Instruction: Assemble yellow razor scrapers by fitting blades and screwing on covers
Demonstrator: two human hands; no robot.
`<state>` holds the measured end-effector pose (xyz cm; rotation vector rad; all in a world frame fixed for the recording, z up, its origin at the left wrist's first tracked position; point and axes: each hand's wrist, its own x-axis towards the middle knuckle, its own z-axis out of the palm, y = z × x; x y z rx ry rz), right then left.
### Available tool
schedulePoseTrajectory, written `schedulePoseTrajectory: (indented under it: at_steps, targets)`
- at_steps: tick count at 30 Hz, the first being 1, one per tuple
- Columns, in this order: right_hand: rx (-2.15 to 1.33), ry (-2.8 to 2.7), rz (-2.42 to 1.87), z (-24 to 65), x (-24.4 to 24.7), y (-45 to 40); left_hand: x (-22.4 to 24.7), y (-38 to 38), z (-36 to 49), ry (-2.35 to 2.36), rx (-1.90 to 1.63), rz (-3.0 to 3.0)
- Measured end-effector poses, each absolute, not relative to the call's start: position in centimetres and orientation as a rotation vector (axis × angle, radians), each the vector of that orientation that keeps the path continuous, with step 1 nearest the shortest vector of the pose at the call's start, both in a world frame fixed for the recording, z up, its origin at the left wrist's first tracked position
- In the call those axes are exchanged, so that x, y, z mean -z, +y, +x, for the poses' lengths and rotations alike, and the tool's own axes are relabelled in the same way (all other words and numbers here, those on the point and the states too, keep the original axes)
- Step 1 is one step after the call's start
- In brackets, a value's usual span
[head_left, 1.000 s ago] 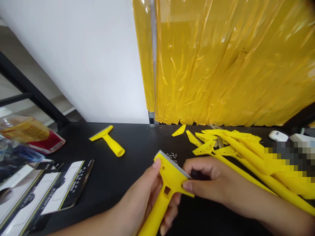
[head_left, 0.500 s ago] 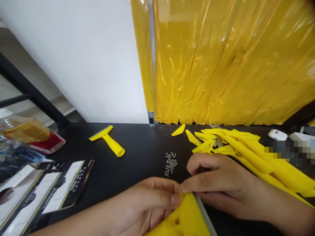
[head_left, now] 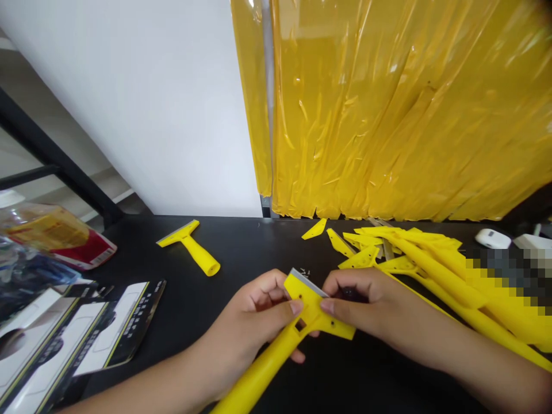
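A yellow scraper [head_left: 304,310] with a metal blade along its head is held between both hands, its handle pointing to the lower left. My left hand [head_left: 259,310] pinches it at the neck, thumb on top. My right hand [head_left: 366,307] grips the blade side of the head with thumb and fingers. Just behind the head, a few small screws [head_left: 304,272] show, the rest hidden by the scraper. Another yellow scraper [head_left: 190,247] lies on the black table [head_left: 241,247] to the left. Several yellow handles and plates [head_left: 431,259] are piled at the right.
Printed black-and-white cards [head_left: 116,328] lie at the left, near a bottle with a red and yellow label [head_left: 64,236]. A small white case [head_left: 493,238] sits at the back right. Yellow plastic film [head_left: 366,115] hangs behind the table.
Both hands have raised the scraper farther up in view and turned it, so its head, blade and handle now show. It now covers most of the screws.
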<state>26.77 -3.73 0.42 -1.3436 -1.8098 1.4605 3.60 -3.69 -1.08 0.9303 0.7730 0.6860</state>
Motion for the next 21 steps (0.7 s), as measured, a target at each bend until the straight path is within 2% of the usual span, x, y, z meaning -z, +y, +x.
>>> schedulePoseTrajectory:
  at_steps: [4, 8, 16, 21]
  targets:
    - [-1.547, -1.674, -1.263, 26.4, 0.1, -3.7, 1.1, -4.0, 3.8, 0.754, -0.667, 0.885]
    - [-1.483, -1.738, -1.305, 26.1, -0.1, -3.7, 1.2, -4.0, 3.9, 0.757, -0.649, 0.915]
    - [-0.878, -1.988, -1.492, 26.7, 1.1, -2.9, 1.1, -2.6, 3.2, 0.890, -0.736, 0.972]
    - [-0.704, -2.180, -1.398, 26.4, 2.5, -3.8, 0.7, -2.1, 2.9, 0.899, -0.754, 1.017]
